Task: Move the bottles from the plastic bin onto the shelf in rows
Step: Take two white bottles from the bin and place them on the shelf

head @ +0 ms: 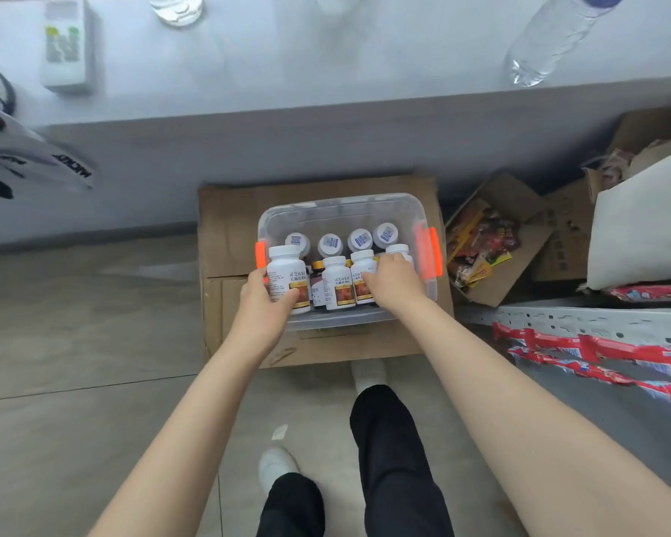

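- Head view: clear plastic bin [338, 199] w/ orange latches sits on a cardboard box [229, 226] on the floor, just below the counter [326, 71].
- Bottles all in the bin: back row of four w/ barcode stickers on the caps [330, 244], white labelled ones in front, one dark bottle among them.
- Left hand [262, 304] clamped on the left-front bottle [283, 265]; fingers wrap its lower half, bottle upright.
- Right hand [392, 281] reaches into the bin's right side, fingers curled round the right-front bottle [399, 250]; only its cap shows.
- Grey metal shelf [597, 323] to the right, apart from the bin, carries red packets [582, 346].
- Counter holds a water bottle [551, 36] and a remote [64, 48].
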